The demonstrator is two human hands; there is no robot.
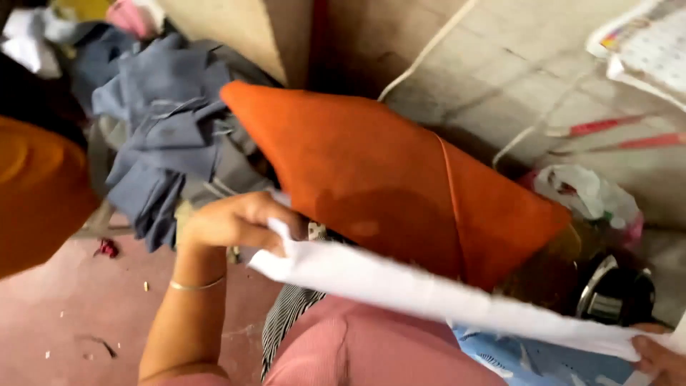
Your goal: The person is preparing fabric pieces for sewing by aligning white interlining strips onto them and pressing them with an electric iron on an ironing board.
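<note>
The left hand [232, 221] is closed on the left end of a long white cloth strip [429, 293], fingers curled over its upper edge. A thin metal bangle [196, 286] circles the left wrist. The right hand [657, 357] appears only in part at the lower right corner; its fingers pinch the right end of the same strip. The strip runs taut between both hands, sloping down from left to right across the near centre of the view.

Directly behind the strip, a large orange fabric piece [379, 179] rises to a point at the upper left and spreads down to the right. A seam line crosses its right portion. Below the strip lie pink ribbed fabric [371, 350], a black-and-white striped cloth [286, 314] and a blue patterned cloth [529, 361].

To the far left, a heap of grey-blue garments [164, 136] hangs over the reddish floor [71, 314], which carries small scraps. To the right, a crumpled plastic bag [589, 193] sits near a dark metal object [614, 293]. A white cord [429, 50] runs along the wall.
</note>
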